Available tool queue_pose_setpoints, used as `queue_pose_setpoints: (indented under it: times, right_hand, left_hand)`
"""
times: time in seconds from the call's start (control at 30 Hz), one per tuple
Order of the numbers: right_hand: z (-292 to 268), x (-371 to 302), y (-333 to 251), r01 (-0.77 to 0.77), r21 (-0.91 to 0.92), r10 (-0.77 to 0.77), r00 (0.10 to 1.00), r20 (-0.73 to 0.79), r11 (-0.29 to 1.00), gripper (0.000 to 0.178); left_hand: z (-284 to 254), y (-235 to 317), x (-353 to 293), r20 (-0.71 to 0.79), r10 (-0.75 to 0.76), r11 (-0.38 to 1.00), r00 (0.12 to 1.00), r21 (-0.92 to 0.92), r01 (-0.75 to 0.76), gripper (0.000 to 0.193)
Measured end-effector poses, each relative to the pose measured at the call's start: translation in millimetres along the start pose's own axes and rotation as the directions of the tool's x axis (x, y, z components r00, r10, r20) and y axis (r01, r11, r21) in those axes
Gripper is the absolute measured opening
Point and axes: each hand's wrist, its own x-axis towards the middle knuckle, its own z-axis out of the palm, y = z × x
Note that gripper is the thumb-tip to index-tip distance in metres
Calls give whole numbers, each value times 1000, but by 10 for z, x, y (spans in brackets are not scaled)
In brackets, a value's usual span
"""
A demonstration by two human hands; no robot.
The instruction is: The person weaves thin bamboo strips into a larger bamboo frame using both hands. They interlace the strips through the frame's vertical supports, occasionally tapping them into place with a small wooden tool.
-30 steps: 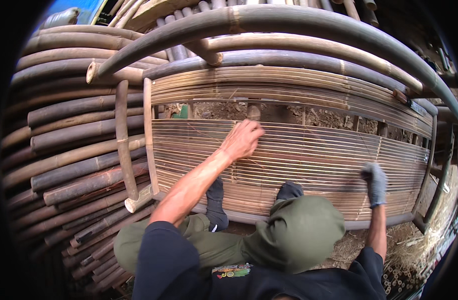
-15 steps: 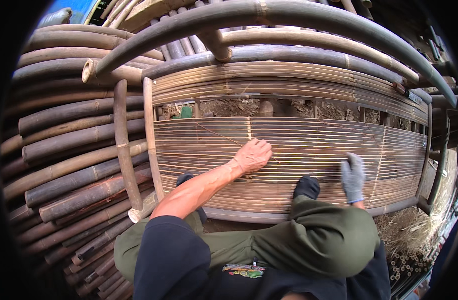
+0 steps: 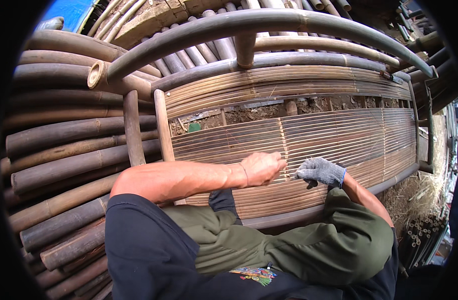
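Over the bamboo slat bench (image 3: 339, 136), my bare left hand (image 3: 263, 169) is curled into a loose fist, fingers pointing toward the other hand. My right hand (image 3: 319, 172), in a grey knit glove, faces it a short way to the right with bent fingertips drawn together. Whatever either hand pinches is too thin or hidden to make out. Close by, a pale crosswise band (image 3: 283, 137) runs over the narrow slats. Both hands are above the near half of the seat, by my crossed legs.
A thick curved bamboo rail (image 3: 209, 31) spans the far side. Stacked bamboo poles (image 3: 64, 167) fill the left. A gap between slat panels shows soil and a green scrap (image 3: 194, 127). A dark-handled tool (image 3: 390, 76) lies at the far right. Cut bamboo ends (image 3: 416, 235) lie lower right.
My right hand has moved left from the right part of the seat to beside my left hand. The left hand has turned toward it. The whole view has shifted and tilted.
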Motion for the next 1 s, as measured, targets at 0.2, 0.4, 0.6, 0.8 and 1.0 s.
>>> queue_pose_setpoints:
  times: [0.2, 0.4, 0.6, 0.8, 1.0]
  right_hand:
    - [-37, 15, -494, 247, 25, -182, 776, -603, 969, 29]
    - [-769, 440, -821, 122, -413, -430, 272, -861, 903, 26]
    - [-179, 2039, -960, -412, -878, -620, 630, -468, 243, 25]
    - [306, 3328, -1146, 283, -956, -453, 864, 220, 75, 16]
    - [294, 3084, -1173, 290, -830, -455, 889, 50, 476, 33]
  left_hand:
    - [-711, -1194, -731, -451, -416, 894, 790, -41, 447, 26]
    - [-617, -2117, -1493, -531, -773, 558, 347, -309, 770, 21]
    - [-101, -2003, -1102, -222, -788, 592, 574, -14, 806, 29]
    - [-73, -2335, -696, -64, -721, 674, 690, -296, 677, 27]
    - [-186, -2203, -856, -33, -824, 511, 566, -476, 716, 24]
